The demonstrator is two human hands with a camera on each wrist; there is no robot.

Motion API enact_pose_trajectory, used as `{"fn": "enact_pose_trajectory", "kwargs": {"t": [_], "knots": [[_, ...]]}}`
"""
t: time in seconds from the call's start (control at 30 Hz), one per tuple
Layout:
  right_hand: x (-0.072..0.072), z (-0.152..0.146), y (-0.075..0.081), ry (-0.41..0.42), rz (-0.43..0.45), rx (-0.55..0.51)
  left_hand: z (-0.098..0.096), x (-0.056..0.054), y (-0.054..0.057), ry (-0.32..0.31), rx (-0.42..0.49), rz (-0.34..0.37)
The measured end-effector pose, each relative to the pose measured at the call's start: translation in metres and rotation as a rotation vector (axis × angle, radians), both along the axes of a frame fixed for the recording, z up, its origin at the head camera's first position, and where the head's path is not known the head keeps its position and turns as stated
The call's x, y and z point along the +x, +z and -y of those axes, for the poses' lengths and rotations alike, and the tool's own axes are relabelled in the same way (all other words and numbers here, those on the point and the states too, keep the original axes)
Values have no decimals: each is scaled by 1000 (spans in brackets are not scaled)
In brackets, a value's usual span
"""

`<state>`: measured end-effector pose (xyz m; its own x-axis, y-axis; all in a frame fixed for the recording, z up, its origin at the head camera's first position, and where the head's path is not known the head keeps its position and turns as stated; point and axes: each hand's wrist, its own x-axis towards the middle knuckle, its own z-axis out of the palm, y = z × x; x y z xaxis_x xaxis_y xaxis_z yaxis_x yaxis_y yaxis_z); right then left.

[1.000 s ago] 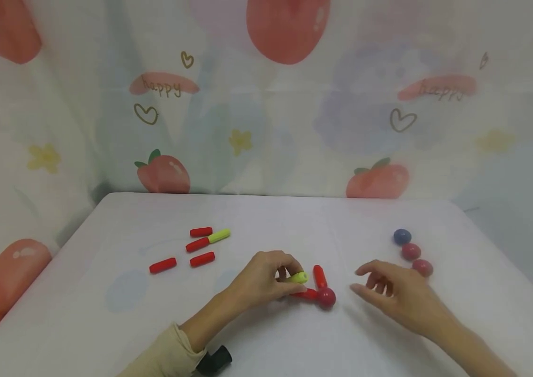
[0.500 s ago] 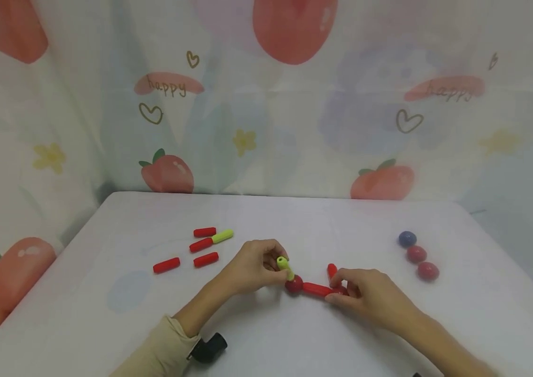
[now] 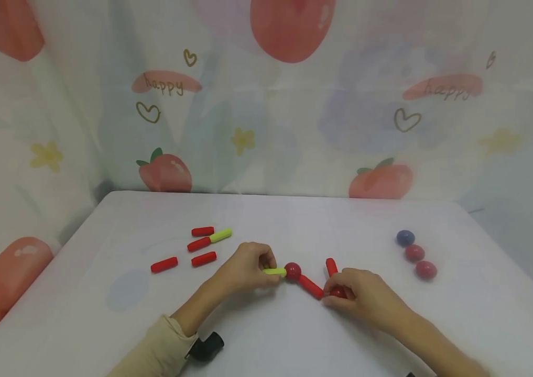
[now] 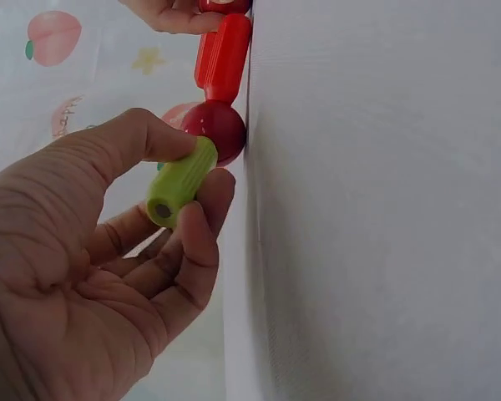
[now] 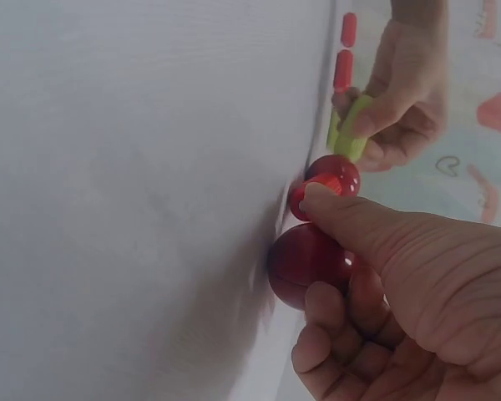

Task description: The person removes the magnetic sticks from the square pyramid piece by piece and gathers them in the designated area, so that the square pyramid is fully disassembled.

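Note:
My left hand [image 3: 246, 266] pinches a yellow-green toy stick [image 4: 180, 184] between thumb and fingers; a dark disc shows in its near end. Its far end meets a red ball [image 3: 293, 270]. From that ball a red stick [image 3: 311, 287] slants down towards my right hand [image 3: 372, 296]. The right thumb and fingers hold a second red ball [image 5: 305, 266], partly hidden behind them in the head view. In the right wrist view the thumb overlaps a red stick [image 5: 297, 200] beside that ball. Another red stick [image 3: 331, 266] points away behind the right fingers.
Several red sticks [image 3: 164, 265] and another yellow-green stick [image 3: 221, 235] lie at the left on the white table [image 3: 106, 345]. A blue ball [image 3: 405, 237] and two red balls [image 3: 425, 270] stand at the right. A patterned curtain [image 3: 294, 167] hangs behind.
The right hand has come in from the right to the second red ball. The left hand has shifted left, and its stick and red ball have swung round, with the stick now lying level.

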<state>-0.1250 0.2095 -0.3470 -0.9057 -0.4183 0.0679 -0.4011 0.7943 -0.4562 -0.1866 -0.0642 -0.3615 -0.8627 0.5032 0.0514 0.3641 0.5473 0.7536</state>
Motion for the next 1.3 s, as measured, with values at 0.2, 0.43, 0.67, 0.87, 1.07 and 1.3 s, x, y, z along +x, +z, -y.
{"fn": "enact_pose_trajectory", "kwargs": {"t": [0.2,0.43,0.67,0.87,1.07,1.3], "knots": [[0,1,0,-8,27,10,0,3,1,49,-28,60],[-1,-1,1,-15,45,0,-2,3,-1,28,-52,98],[-3,-4,0,-34,33,-32,5,3,4,-15,-56,67],[-4,-5,0,-71,55,-50,19,5,7,-8,-75,62],[-6,-2,-2,-40,32,-73,30,13,6,-4,-67,78],[-7,9,-2,-32,86,-80,21,19,1,14,-61,93]]}}
